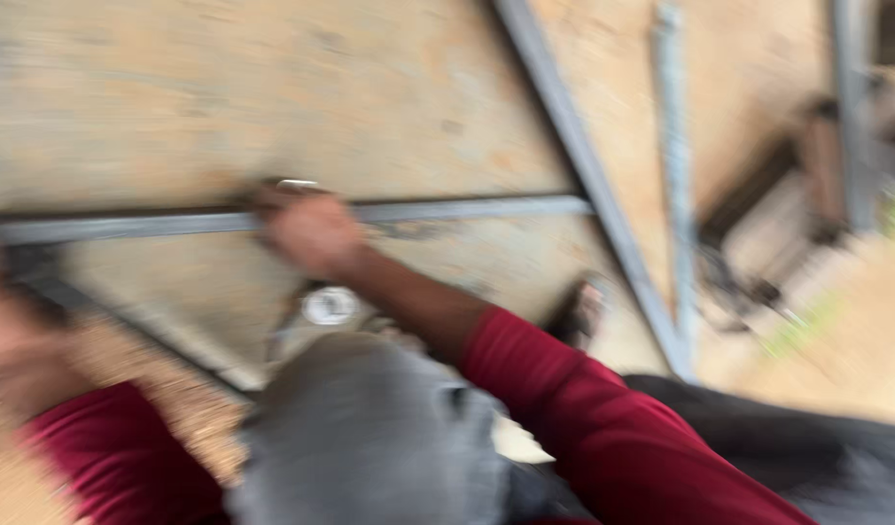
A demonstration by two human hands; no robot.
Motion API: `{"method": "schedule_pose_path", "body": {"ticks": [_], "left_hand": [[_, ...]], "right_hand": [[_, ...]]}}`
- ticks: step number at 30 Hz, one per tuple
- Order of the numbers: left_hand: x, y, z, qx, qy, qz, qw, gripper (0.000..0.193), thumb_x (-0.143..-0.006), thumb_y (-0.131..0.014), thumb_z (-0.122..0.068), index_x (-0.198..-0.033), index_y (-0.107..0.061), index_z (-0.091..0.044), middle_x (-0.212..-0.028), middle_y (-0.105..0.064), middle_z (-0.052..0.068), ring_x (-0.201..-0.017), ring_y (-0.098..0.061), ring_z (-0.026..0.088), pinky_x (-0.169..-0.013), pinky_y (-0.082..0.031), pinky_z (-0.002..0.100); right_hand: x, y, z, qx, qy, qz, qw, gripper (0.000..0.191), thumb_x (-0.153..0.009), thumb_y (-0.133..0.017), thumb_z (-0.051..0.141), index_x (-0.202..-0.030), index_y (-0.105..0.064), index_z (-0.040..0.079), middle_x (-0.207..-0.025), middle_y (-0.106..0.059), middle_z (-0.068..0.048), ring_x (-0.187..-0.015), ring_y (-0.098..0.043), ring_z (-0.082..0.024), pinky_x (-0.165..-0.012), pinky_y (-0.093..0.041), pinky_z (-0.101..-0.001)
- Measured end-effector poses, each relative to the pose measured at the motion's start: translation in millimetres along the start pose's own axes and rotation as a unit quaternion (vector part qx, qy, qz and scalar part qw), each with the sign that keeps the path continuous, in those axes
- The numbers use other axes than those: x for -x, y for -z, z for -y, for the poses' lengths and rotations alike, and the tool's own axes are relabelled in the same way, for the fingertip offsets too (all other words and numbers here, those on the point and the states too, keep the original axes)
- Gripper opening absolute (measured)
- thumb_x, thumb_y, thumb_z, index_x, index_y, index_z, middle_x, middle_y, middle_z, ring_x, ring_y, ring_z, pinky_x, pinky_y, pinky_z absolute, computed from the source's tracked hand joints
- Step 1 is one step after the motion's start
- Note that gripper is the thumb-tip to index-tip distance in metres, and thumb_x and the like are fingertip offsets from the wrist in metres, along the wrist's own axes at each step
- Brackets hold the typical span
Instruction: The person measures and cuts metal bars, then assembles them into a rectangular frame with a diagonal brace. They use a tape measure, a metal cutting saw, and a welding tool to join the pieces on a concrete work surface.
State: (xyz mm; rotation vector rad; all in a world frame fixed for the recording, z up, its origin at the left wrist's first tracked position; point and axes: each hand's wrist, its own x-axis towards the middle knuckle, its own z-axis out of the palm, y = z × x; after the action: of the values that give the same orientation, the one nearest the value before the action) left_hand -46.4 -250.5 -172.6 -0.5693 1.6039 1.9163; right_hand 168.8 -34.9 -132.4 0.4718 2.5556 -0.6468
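Grey metal bar [175,224], long and flat, lies across a pale plywood sheet [272,87]. The right hand [306,231], on a dark red sleeve [603,418], is clenched over this bar, with a small shiny piece [298,184] at the fingertips, too blurred to tell apart. The left hand [5,331] sits at the frame's left edge; its grip cannot be told. A round white disc [330,305] lies just below the right wrist
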Motion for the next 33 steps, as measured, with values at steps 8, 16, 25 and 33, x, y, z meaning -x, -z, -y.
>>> {"method": "schedule_pose_path", "body": {"ticks": [8,16,25,33], "left_hand": [[-9.6,28.1,-8.5,0.119,0.019,0.042,0.992,0.055,-0.102,-0.053,-0.039,-0.134,-0.056,0.005,-0.122,-0.069,0.020,-0.109,-0.069,0.032,-0.103,-0.059,0.047],[-2.5,33.9,-15.0,0.140,0.001,0.060,0.988,0.030,-0.100,-0.066,-0.021,-0.119,-0.066,0.002,-0.108,-0.073,0.014,-0.100,-0.073,0.029,-0.098,-0.062,0.048],[-2.5,26.1,-13.7,0.131,-0.007,0.046,0.990,0.024,-0.088,-0.080,-0.009,-0.109,-0.073,-0.001,-0.098,-0.078,0.010,-0.089,-0.076,0.024,-0.087,-0.066,0.040],[-20.0,18.5,-3.4,0.103,-0.025,-0.014,0.994,0.023,-0.084,-0.083,-0.004,-0.105,-0.075,0.000,-0.090,-0.078,0.009,-0.076,-0.076,0.022,-0.074,-0.066,0.033]], "right_hand": [[-21.0,-8.8,13.1,-0.038,0.087,-0.195,0.976,0.053,-0.077,-0.082,0.027,-0.126,-0.069,0.013,-0.126,-0.067,-0.007,-0.109,-0.068,-0.031,-0.090,-0.057,-0.0427],[-19.1,-8.7,28.1,-0.062,0.076,-0.206,0.974,0.048,-0.076,-0.082,0.020,-0.122,-0.071,0.009,-0.119,-0.069,-0.006,-0.106,-0.069,-0.028,-0.087,-0.058,-0.0420],[-22.2,-5.1,31.8,-0.043,0.073,-0.187,0.979,0.045,-0.078,-0.081,0.019,-0.122,-0.071,0.010,-0.117,-0.068,-0.005,-0.101,-0.070,-0.027,-0.085,-0.059,-0.0415],[-29.7,-8.6,21.6,-0.024,0.066,-0.149,0.986,0.049,-0.083,-0.080,0.025,-0.129,-0.067,0.011,-0.125,-0.065,-0.006,-0.100,-0.070,-0.030,-0.083,-0.058,-0.0435]]}}
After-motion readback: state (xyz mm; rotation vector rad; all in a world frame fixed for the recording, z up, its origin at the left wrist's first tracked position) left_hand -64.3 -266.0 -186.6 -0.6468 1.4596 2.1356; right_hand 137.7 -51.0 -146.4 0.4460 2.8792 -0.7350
